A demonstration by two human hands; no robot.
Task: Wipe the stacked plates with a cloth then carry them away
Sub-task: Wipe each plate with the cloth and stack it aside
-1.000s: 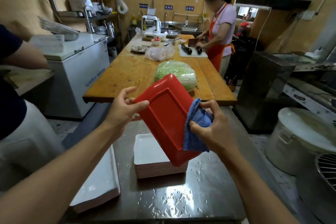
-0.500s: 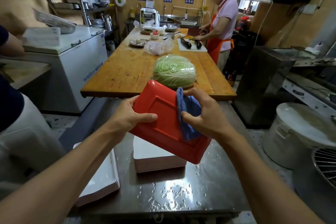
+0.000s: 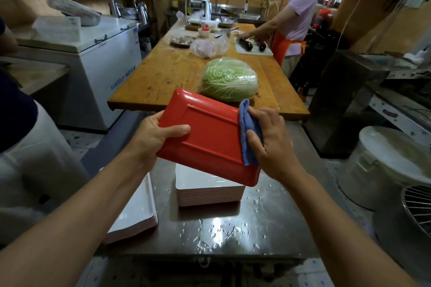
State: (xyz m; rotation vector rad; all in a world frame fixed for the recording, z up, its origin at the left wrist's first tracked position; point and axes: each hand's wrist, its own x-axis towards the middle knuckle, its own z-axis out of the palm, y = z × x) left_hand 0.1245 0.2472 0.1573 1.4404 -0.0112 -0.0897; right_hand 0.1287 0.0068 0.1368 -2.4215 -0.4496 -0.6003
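The wiping job is under way and, by my guess, not close to done. The left hand grips the short edge of a red rectangular plate, thumb on top and fingers curled under it. The plate is held up in the air, tilted, with its red bottom side facing up. The right hand pinches a blue cloth against the plate's other edge, with the thumb pressing the cloth down on the red side and the fingers wrapped round the rim. So this one plate is being wiped right now. Right under it, on the wet steel table, sits a stack of plates with white tops and pinkish edges. Shiny wet spots show on the top plate, so I think this stack is waiting for the cloth. Another stack of white plates sits near the left edge of the table, well apart from the first one. I cannot tell if that pile is wiped already. Water drops lie on the table near the front. Nothing has been carried away yet, so most of the wiping and all of the carrying look left to do.
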